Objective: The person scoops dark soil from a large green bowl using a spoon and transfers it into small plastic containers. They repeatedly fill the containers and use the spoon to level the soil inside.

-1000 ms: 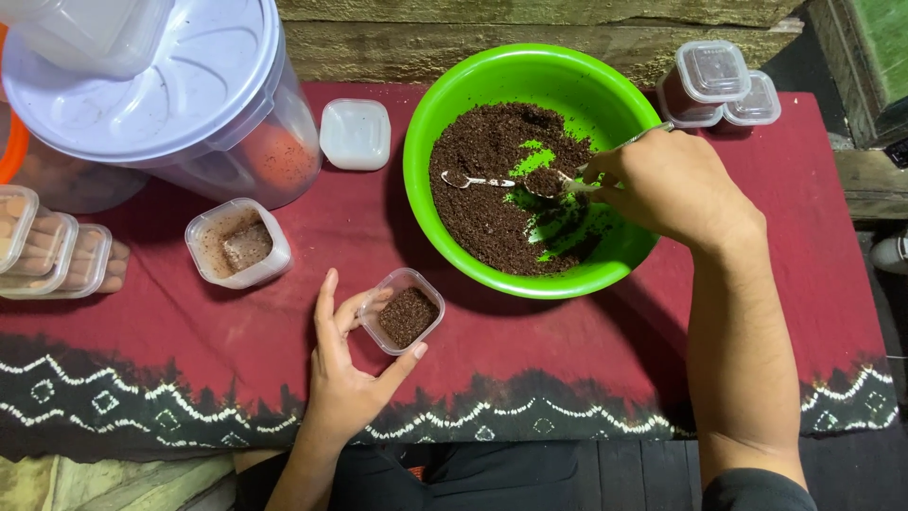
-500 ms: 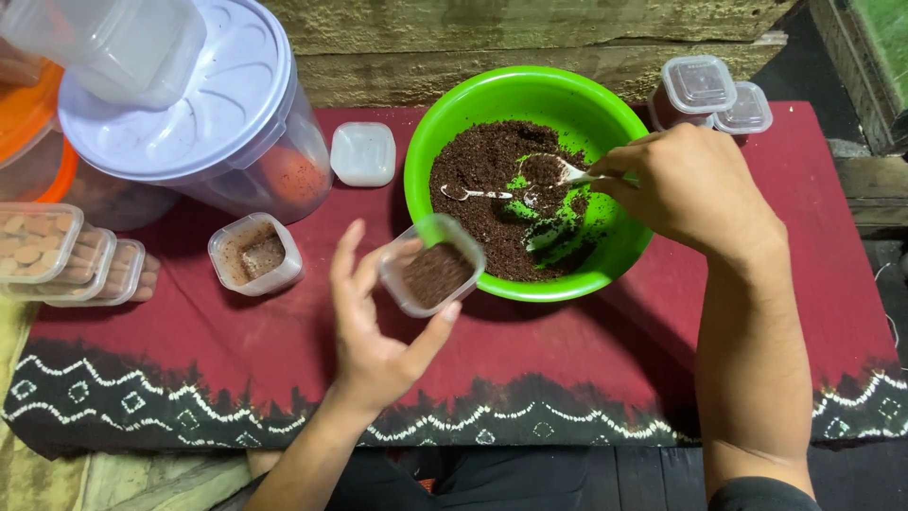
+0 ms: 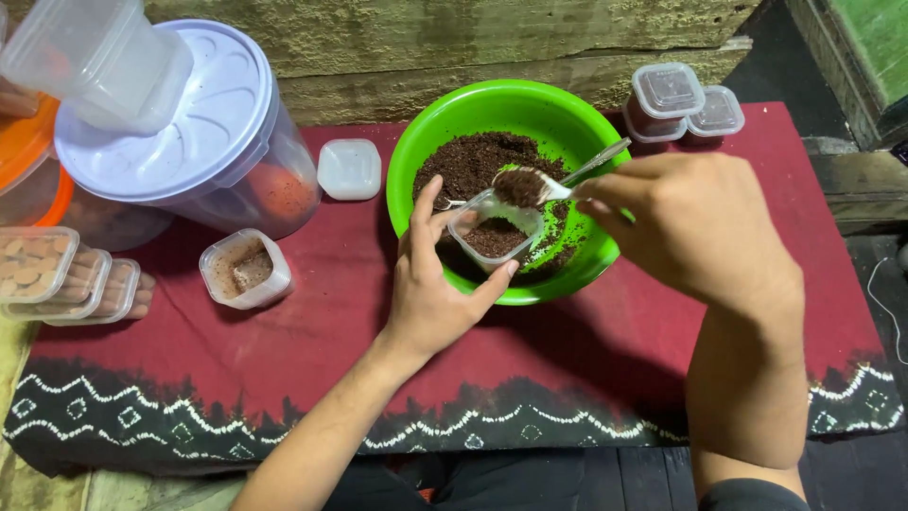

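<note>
At the far left of the table we see 3 flat clear plastic boxes of round tan biscuits (image 3: 57, 274), stacked side by side. Behind them stands a large clear plastic jar with a pale lilac lid (image 3: 189, 132). Just in front of it sits a small clear square plastic cup with brown crumbs (image 3: 244, 269), and a small white square lid (image 3: 349, 168) lies flat on the dark red cloth with a white patterned border (image 3: 284, 360). Our left hand (image 3: 435, 284) holds a second small clear plastic cup partly filled with dark crumbs (image 3: 494, 229), its grip clamped on the cup's sides, over the near part of the round bright green plastic bowl of dark brown crumbs (image 3: 492, 114). Our right hand (image 3: 690, 222) pinches a metal spoon heaped with crumbs (image 3: 530, 185) just above that cup. At the far right stand 2 lidded small clear cups (image 3: 683, 102), touching each other.
</note>
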